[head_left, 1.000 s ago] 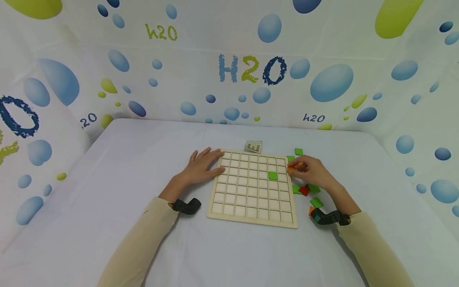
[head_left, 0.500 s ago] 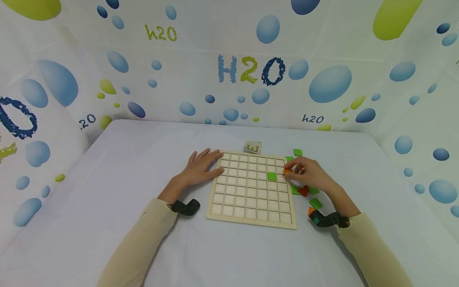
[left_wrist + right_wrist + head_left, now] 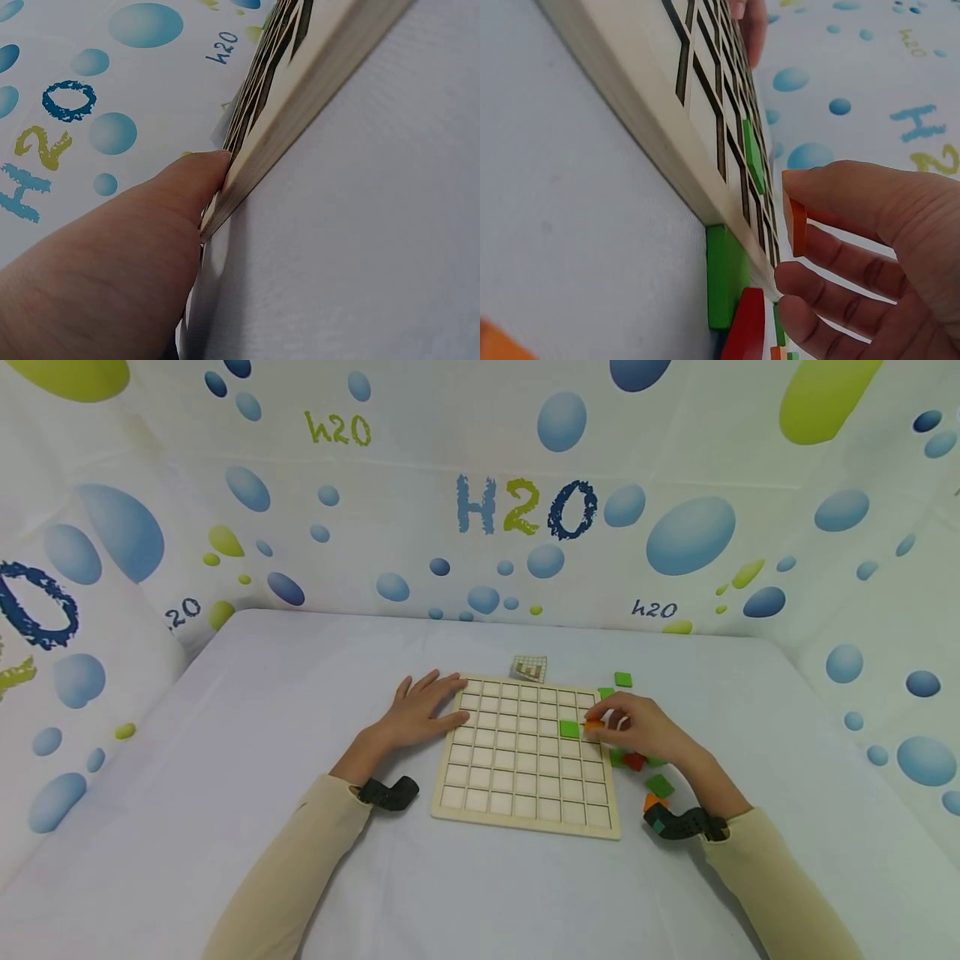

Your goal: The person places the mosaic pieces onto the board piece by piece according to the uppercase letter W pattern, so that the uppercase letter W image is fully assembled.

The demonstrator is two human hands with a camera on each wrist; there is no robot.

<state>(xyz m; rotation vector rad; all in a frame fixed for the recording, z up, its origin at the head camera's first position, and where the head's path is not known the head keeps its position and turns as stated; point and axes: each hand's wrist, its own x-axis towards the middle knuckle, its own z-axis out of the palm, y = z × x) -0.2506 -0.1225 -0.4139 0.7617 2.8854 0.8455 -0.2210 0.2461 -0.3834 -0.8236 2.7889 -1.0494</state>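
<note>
A wooden grid board [image 3: 495, 781] lies flat on the white cloth, with one green square tile [image 3: 569, 728] in a cell towards its right side. My left hand [image 3: 420, 714] rests along the board's left edge, fingers spread; in the left wrist view its thumb [image 3: 187, 184] touches the rim. My right hand [image 3: 643, 727] pinches an orange tile [image 3: 796, 225] between thumb and fingers, over the board's right columns beside the green tile. In the right wrist view the orange tile is tilted on edge, above the board's surface.
Beside the board's right edge lie several loose tiles, among them a red one [image 3: 634, 762], green ones [image 3: 659, 786] and an orange one [image 3: 655, 802] partly behind the right wrist strap. A small grid-patterned card [image 3: 529, 667] lies behind the board's far edge.
My right hand has moved left with the orange tile, from beside the board's right edge to over its right columns. The left hand stays in place.
</note>
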